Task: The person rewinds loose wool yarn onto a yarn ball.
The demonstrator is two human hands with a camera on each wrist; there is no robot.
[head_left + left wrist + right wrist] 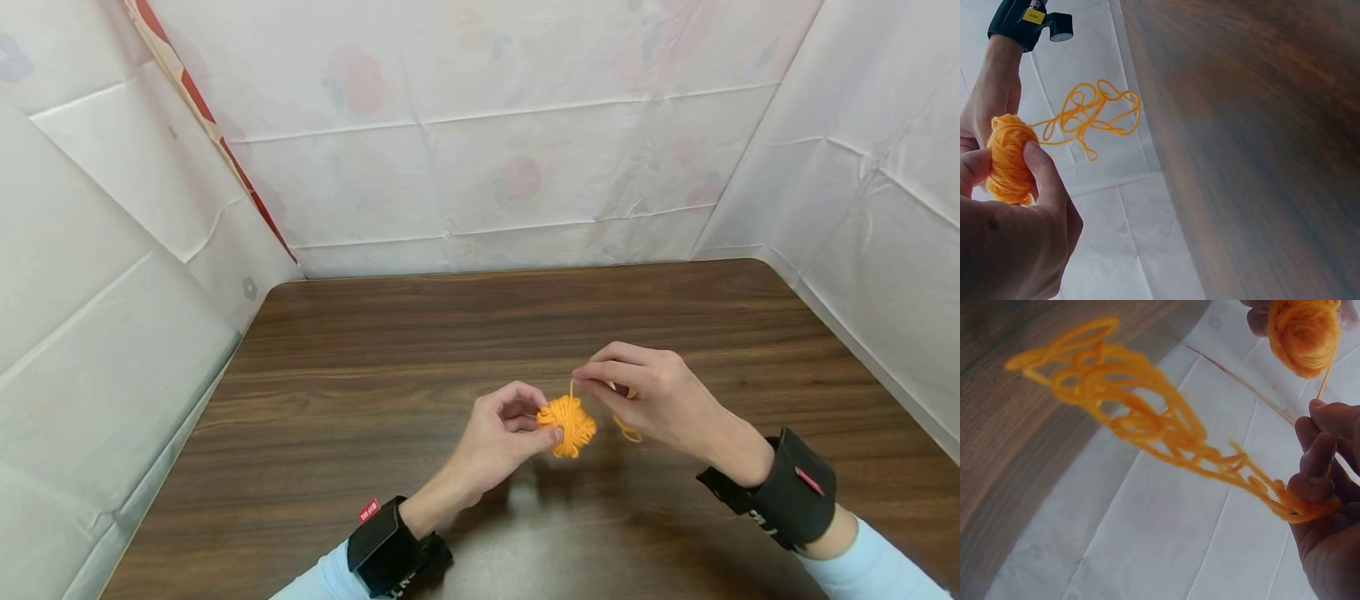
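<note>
Two bare hands hold a small, soft, light ball of orange yarn [567, 425] above the dark wooden table [375, 350], left hand [495, 442] pinching the ball, right hand [660, 396] gripping its limp, tangle-prone loose strand [1147, 419], best taken near the ball.

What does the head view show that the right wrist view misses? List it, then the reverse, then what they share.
Only the head view shows the left hand whole, pinching the yarn ball, plus both wrist straps and the table's full top. Only the right wrist view shows the loose tangle of yarn loops trailing from the right hand. Both show the orange ball, the strand running up to the right hand, the wooden table and the white sheeting.
</note>
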